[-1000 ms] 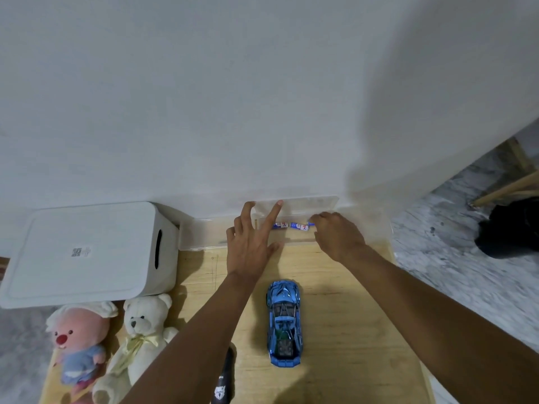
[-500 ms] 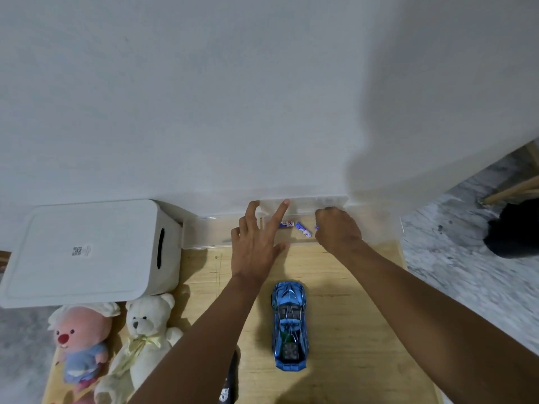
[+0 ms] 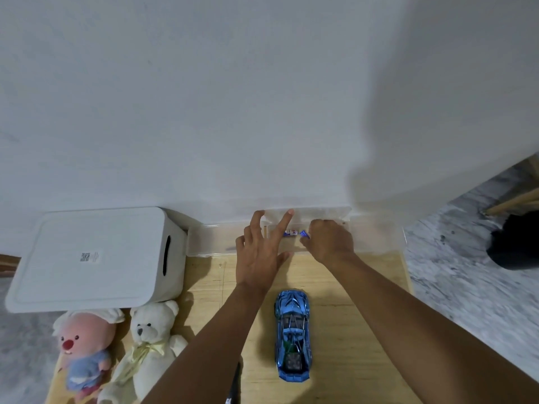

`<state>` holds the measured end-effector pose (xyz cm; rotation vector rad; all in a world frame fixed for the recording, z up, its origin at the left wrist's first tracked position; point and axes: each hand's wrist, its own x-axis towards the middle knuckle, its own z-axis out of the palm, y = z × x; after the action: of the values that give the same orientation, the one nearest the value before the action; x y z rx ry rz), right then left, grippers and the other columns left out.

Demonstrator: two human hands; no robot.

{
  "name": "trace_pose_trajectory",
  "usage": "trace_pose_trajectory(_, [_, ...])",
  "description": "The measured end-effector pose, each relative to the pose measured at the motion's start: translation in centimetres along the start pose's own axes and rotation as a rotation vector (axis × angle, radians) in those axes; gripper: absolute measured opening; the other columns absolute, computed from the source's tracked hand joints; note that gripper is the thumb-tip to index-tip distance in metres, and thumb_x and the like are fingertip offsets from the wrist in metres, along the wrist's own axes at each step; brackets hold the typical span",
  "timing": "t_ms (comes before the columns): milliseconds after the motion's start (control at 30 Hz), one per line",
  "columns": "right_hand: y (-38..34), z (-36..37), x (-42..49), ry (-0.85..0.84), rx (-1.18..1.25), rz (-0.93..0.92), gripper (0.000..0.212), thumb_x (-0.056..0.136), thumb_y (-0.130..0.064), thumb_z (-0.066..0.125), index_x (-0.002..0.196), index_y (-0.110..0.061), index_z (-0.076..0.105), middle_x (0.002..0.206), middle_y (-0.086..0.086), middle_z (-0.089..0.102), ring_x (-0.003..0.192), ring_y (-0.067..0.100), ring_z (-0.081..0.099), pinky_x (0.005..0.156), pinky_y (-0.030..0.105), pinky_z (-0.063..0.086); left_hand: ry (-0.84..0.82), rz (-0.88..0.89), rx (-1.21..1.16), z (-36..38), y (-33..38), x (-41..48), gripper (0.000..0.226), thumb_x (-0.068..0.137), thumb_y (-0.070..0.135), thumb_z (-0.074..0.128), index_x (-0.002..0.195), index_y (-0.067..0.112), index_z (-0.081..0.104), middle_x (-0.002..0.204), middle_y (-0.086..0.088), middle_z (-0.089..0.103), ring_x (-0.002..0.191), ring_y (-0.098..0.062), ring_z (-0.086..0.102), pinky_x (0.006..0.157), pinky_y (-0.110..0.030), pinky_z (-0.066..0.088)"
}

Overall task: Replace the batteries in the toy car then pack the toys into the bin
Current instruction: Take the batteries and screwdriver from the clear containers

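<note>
Both hands are at the back of the table (image 3: 355, 316), over a long clear tray (image 3: 213, 240) that sits against the wall (image 3: 233, 97).

Left hand (image 3: 259, 252): fingers straight and spread, lying flat on the tray's front edge, index tip on its back rim. It grips nothing.

Right hand (image 3: 329, 240): fingers curled down into the tray. The fingertips are hidden, so I cannot tell if it holds anything.

Batteries (image 3: 291, 233): two small blue-and-white ones inside the tray, between the hands. The right one is just beside the right knuckles.

Toy car (image 3: 292, 335): blue, on its wheels mid-table, between the forearms, nose toward the wall, well apart from both hands.

Bin (image 3: 93, 258): white, lid on, at the table's left back corner, touching the tray's left end.

White teddy bear (image 3: 151, 342) and pink plush (image 3: 84, 348): side by side just in front of the bin.

A black object (image 3: 234, 383) at the bottom edge is partly hidden by the left forearm, too little showing to identify.
</note>
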<state>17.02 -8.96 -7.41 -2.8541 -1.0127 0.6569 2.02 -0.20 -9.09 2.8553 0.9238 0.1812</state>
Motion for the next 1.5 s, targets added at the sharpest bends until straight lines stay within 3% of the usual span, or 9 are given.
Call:
trace_pose_trajectory(200, [-0.6,0.2,-0.2,-0.037,-0.093,-0.009,0.024,0.096,-0.026,0.059,0.116,-0.014,0.062,0.117,0.009,0.065,0.106,0.031,0.066,0.078,0.035,0.049,0.008,0.007,0.004,0.0,-0.1,0.0,0.104,0.083,0.065,0.073,0.161,0.047,0.006,0.153,-0.017,0.031,0.106,-0.025,0.059,0.082,-0.044,0.055])
trace_pose_trajectory(333, [0.0,-0.6,-0.5,-0.153,0.096,-0.071,0.033,0.094,-0.037,0.055,0.116,-0.013,0.049,0.098,0.007,0.063,0.087,0.029,0.061,0.066,0.034,0.043,0.002,0.009,-0.006,0.1,-0.2,0.2,0.107,0.082,0.065,0.074,0.161,0.047,0.005,0.153,-0.017,0.031,0.108,-0.026,0.059,0.082,-0.044,0.055])
trace_pose_trajectory(467, [1.0,-1.3,-1.3,-0.078,0.127,-0.097,0.032,0.096,-0.034,0.046,0.119,-0.012,0.043,0.085,0.004,0.054,0.078,0.029,0.053,0.066,0.036,0.043,0.007,0.021,-0.012,0.1,-0.3,0.1,0.106,0.082,0.066,0.073,0.16,0.048,0.004,0.152,-0.017,0.031,0.107,-0.026,0.059,0.082,-0.044,0.054])
trace_pose_trajectory(600, [1.0,-1.5,-1.6,-0.031,0.164,-0.057,0.043,0.096,-0.059,0.045,0.097,-0.017,0.055,0.091,0.007,0.064,0.09,0.03,0.059,0.071,0.035,0.045,0.016,0.023,-0.03,0.1,-0.4,0.1,0.109,0.079,0.066,0.076,0.16,0.048,0.005,0.152,-0.017,0.032,0.107,-0.027,0.059,0.081,-0.046,0.054])
trace_pose_trajectory(667, [0.7,-1.5,-1.6,0.011,0.151,-0.052,0.05,0.101,-0.054,0.038,0.091,-0.014,0.067,0.096,0.013,0.07,0.098,0.034,0.063,0.078,0.037,0.049,0.014,0.022,-0.024,0.1,-0.3,0.1,0.109,0.08,0.066,0.075,0.16,0.048,0.004,0.153,-0.017,0.031,0.107,-0.027,0.06,0.081,-0.046,0.055])
trace_pose_trajectory(800, [0.2,-1.3,-1.4,0.07,0.071,-0.127,0.044,0.105,-0.036,0.036,0.099,-0.012,0.073,0.097,0.014,0.072,0.092,0.036,0.066,0.076,0.037,0.049,0.001,0.023,-0.024,0.2,-0.4,0.1,0.109,0.081,0.066,0.074,0.16,0.048,0.002,0.154,-0.018,0.03,0.105,-0.027,0.059,0.081,-0.046,0.054])
trace_pose_trajectory(1167, [-1.2,-0.5,-0.4,0.036,-0.207,-0.397,0.033,0.103,-0.03,0.042,0.127,-0.021,0.061,0.11,0.005,0.068,0.089,0.031,0.068,0.066,0.034,0.043,-0.001,0.026,-0.016,0.4,-0.4,0.1,0.103,0.084,0.066,0.068,0.16,0.048,0.002,0.154,-0.018,0.029,0.108,-0.027,0.059,0.085,-0.047,0.055])
trace_pose_trajectory(1333, [-1.5,0.0,-0.2,0.023,-0.207,-0.329,0.028,0.1,-0.032,0.052,0.123,-0.025,0.067,0.11,0.003,0.071,0.095,0.028,0.069,0.077,0.037,0.053,0.029,0.025,-0.008,0.4,-0.5,0.2,0.105,0.081,0.068,0.072,0.16,0.048,0.006,0.152,-0.017,0.032,0.104,-0.026,0.06,0.082,-0.045,0.055])
trace_pose_trajectory(1500, [-1.7,0.0,0.2,0.02,-0.273,-0.258,0.027,0.097,-0.033,0.059,0.118,-0.017,0.064,0.109,0.007,0.07,0.097,0.027,0.069,0.074,0.034,0.048,0.018,0.028,0.012,0.2,-0.4,0.1,0.108,0.08,0.064,0.075,0.161,0.046,0.006,0.152,-0.018,0.033,0.104,-0.026,0.06,0.082,-0.044,0.056])
